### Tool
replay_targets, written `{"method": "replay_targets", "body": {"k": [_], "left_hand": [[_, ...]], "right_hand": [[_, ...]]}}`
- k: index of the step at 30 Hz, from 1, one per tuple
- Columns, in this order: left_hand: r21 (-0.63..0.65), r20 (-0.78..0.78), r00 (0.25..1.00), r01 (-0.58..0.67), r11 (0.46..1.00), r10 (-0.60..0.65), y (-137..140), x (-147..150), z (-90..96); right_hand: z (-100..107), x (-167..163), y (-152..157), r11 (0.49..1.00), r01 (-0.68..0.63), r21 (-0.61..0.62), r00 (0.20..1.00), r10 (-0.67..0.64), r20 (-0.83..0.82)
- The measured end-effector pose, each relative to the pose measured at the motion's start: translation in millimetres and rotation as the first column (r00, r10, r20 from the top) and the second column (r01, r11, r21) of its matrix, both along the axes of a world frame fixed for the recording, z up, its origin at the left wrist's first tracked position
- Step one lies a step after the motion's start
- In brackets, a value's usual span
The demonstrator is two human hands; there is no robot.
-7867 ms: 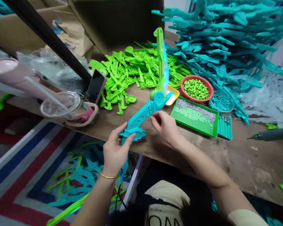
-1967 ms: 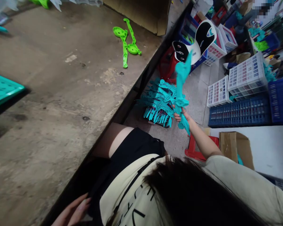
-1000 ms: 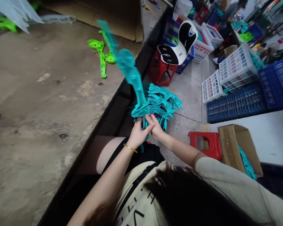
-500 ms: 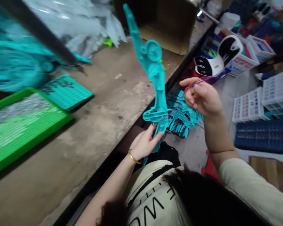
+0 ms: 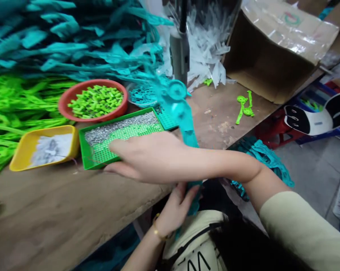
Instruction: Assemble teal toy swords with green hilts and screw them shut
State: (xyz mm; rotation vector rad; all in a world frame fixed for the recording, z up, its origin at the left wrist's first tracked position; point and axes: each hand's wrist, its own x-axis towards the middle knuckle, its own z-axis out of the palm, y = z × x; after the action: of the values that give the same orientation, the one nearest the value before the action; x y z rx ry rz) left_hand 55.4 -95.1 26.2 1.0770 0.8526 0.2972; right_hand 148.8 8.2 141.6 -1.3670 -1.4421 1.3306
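My left hand (image 5: 177,205) is closed around the lower end of a long teal plastic part (image 5: 187,128), which stands up from my lap beside the bench edge and has a round ring near its top. My right hand (image 5: 147,156) reaches across in front of that part, over the near edge of a green perforated tray (image 5: 121,130). Its thumb and forefinger are stretched apart, slightly blurred. Small silvery metal pieces (image 5: 98,136) lie along the tray's far side. A thin reddish wire shows by the right fingertips; what it joins is hidden.
Left of the tray is a yellow dish (image 5: 23,150) of small pale pieces. Behind stand a red bowl (image 5: 64,107) of green parts and heaped teal parts (image 5: 74,52). A grey upright tool (image 5: 179,56) and a cardboard box (image 5: 271,71) are farther back.
My right hand has swung from the right side, where it held thin wires, leftward to the green tray. The view has turned left. My left hand still grips the teal part.
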Motion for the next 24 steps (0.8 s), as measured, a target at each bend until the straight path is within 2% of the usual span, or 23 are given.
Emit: {"method": "replay_targets", "body": {"k": [1,2,3,4,5,6,7,8,9,10,12,15,18,20,21,23,24], "left_hand": [[-0.018,-0.008,0.998,-0.070,0.997,0.069,13,-16,8.1],[-0.025,-0.014,0.989,-0.149,0.989,0.149,28,-29,15.4],[-0.022,-0.016,0.969,-0.247,0.969,0.246,44,-40,21.5],[-0.004,-0.007,0.938,-0.348,0.938,0.348,62,-47,25.7],[0.016,0.015,0.899,-0.437,0.899,0.437,80,-49,27.8],[0.039,0.054,0.854,-0.519,0.854,0.517,98,-47,27.6],[0.052,0.105,0.811,-0.582,0.812,0.575,114,-43,25.4],[0.049,0.152,0.772,-0.629,0.776,0.617,129,-36,21.3],[0.032,0.187,0.740,-0.661,0.749,0.646,140,-28,15.8],[0.006,0.207,0.719,-0.679,0.734,0.664,148,-22,9.6],[-0.049,0.211,0.706,-0.683,0.729,0.676,156,-13,-2.5],[-0.092,0.186,0.711,-0.674,0.733,0.678,154,-14,-13.6],[-0.150,0.177,0.715,-0.660,0.736,0.677,152,-20,-14.6],[-0.183,0.195,0.728,-0.631,0.754,0.657,153,-21,-14.1],[-0.186,0.205,0.731,-0.624,0.759,0.651,153,-20,-14.6],[-0.153,0.223,0.704,-0.658,0.738,0.674,154,-16,-18.0],[-0.124,0.229,0.678,-0.691,0.712,0.698,154,-14,-20.9]], "right_hand": [[5,18,-6,0.982,-0.015,0.188,0.988,-0.014,0.152],[4,38,-9,0.947,0.039,0.319,0.970,-0.113,0.216],[-3,58,-7,0.897,0.171,0.408,0.936,-0.277,0.216],[-18,76,1,0.856,0.263,0.445,0.893,-0.391,0.224],[-38,90,14,0.859,0.282,0.428,0.861,-0.424,0.282],[-61,100,30,0.898,0.237,0.370,0.839,-0.381,0.389],[-86,107,49,0.944,0.139,0.299,0.797,-0.286,0.533],[-110,110,68,0.961,0.093,0.259,0.732,-0.242,0.637],[-131,111,87,0.961,0.101,0.257,0.706,-0.251,0.662],[-148,111,103,0.963,0.101,0.251,0.682,-0.251,0.687],[-169,111,126,0.960,0.108,0.260,0.666,-0.264,0.698],[-173,116,133,0.960,0.052,0.274,0.665,-0.238,0.708],[-161,115,114,0.950,0.019,0.312,0.666,-0.245,0.705],[-151,104,93,0.940,0.030,0.341,0.725,-0.255,0.639],[-146,95,82,0.933,0.028,0.358,0.781,-0.244,0.574],[-137,72,62,0.909,-0.040,0.415,0.886,-0.160,0.436],[-134,61,54,0.882,-0.087,0.463,0.908,-0.121,0.402]]}}
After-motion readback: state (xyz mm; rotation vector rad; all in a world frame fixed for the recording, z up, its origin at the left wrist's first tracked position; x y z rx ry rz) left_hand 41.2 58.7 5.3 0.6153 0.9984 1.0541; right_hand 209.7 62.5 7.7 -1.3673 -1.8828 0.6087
